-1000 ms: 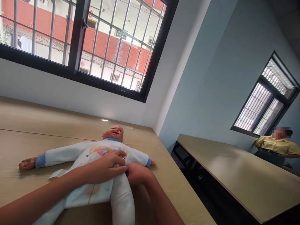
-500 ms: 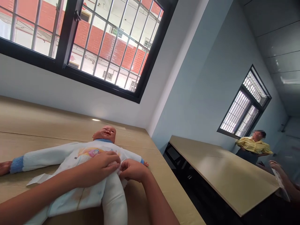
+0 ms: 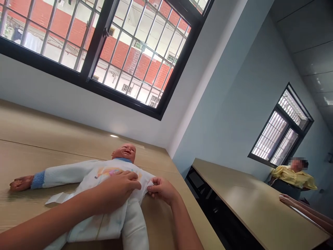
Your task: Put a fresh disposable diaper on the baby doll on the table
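A baby doll [image 3: 126,152] lies on its back on the wooden table [image 3: 15,156], in a white suit with blue collar and cuffs. Around its hips is a white diaper [image 3: 97,225]; one tab sticks out at the left. My left hand [image 3: 118,192] rests on the doll's belly, fingers bent together over the diaper's upper edge; what lies under them is hidden. At the doll's side on the right, my right hand [image 3: 161,190] pinches the white diaper's side between thumb and fingers.
A second table [image 3: 234,187] stands at the right, across a dark gap. Beyond it is a person in a yellow shirt [image 3: 293,177]. Another person's forearms [image 3: 304,210] reach over that table's right edge. A barred window [image 3: 140,52] is in the wall behind the doll.
My right hand has moved outward to the right, away from my left hand, drawing the white material sideways. The view has shifted slightly. The other person's arms now lie lower over the far table.
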`<act>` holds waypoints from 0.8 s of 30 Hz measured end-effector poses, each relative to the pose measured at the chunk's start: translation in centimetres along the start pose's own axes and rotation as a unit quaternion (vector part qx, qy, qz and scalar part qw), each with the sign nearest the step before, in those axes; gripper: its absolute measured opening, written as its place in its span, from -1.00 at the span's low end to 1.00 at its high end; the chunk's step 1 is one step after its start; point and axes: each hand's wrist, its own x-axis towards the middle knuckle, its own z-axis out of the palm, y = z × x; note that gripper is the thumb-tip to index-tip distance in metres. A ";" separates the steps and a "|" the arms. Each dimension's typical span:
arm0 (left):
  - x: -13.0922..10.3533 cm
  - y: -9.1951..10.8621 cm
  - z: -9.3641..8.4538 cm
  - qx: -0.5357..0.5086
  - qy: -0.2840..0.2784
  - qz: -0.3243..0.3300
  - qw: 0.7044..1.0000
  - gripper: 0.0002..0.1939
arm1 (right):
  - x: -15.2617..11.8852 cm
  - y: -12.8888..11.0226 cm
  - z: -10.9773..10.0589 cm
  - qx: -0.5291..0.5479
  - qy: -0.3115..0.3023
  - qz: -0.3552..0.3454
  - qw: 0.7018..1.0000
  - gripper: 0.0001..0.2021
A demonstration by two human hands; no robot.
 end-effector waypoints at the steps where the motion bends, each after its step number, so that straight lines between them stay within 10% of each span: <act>1: -0.1 0.2 -0.1 0.026 -0.011 0.002 1.000 -0.67 | -0.1 -0.1 -0.1 -0.010 0.001 -0.003 1.000 -0.56; 10: -0.2 1.5 0.0 0.142 0.000 -0.063 0.988 -0.73 | -0.8 -0.3 0.2 0.024 -0.017 -0.018 0.999 -0.48; 16: -0.5 1.3 -0.2 0.052 -0.040 0.066 0.996 -0.71 | -0.7 -0.8 0.9 -0.009 0.003 -0.046 0.999 -0.53; 24: -0.2 2.0 -0.2 0.116 -0.008 0.054 0.992 -0.78 | -0.6 -0.8 0.7 0.006 0.009 -0.044 0.999 -0.57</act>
